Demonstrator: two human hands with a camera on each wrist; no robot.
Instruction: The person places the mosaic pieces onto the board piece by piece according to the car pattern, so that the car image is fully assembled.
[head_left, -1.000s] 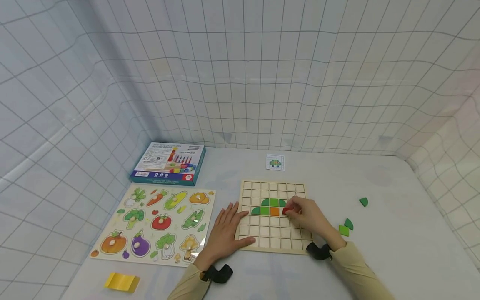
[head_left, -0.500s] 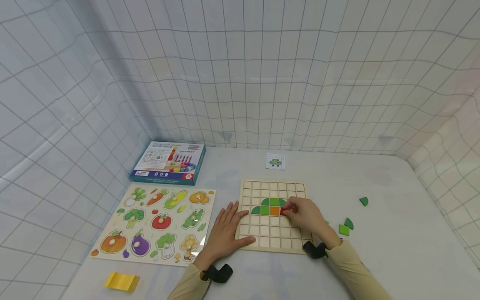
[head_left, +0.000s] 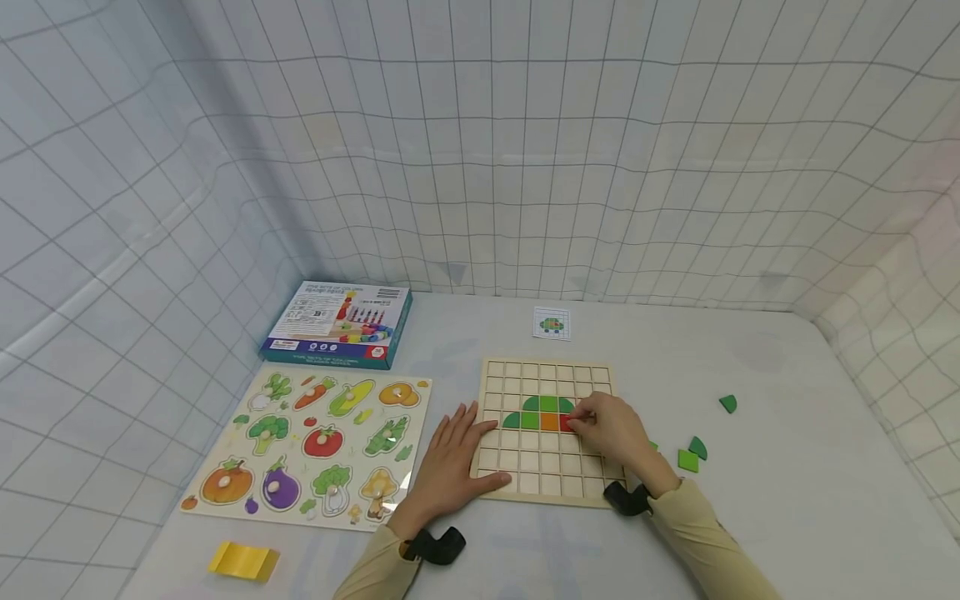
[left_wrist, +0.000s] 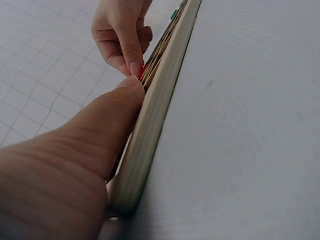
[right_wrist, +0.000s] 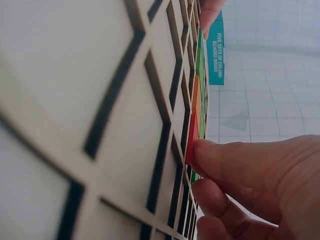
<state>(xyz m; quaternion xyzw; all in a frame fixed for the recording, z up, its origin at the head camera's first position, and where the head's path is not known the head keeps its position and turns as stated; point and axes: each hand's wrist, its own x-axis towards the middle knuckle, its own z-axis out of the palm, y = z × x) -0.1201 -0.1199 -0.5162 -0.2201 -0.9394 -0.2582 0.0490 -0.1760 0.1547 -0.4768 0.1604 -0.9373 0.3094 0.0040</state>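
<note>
A wooden grid board (head_left: 528, 484) lies in front of me in the head view. My left hand (head_left: 448, 468) rests on its left edge with the fingers spread and the thumb over the near corner. In the grid sit green squares (head_left: 529, 421), dark green quarter-circles (head_left: 512, 422) and an orange square (head_left: 549, 422). My right hand (head_left: 613, 429) pinches a red square tile (right_wrist: 190, 140) at the cell just right of the orange one. In the right wrist view the thumb lies against the tile's edge, and the fingertips partly cover it.
Right of the board lie a loose green square (head_left: 687, 460) and quarter-circles (head_left: 727, 403). Behind it is a small pattern card (head_left: 551, 323). On the left are a vegetable puzzle (head_left: 300, 475), a flat box (head_left: 330, 325) and a bent yellow piece (head_left: 243, 562).
My right hand has moved slightly left, bringing the red tile into the cell beside the orange square, where it now lies flatter. The left hand has stayed in place.
</note>
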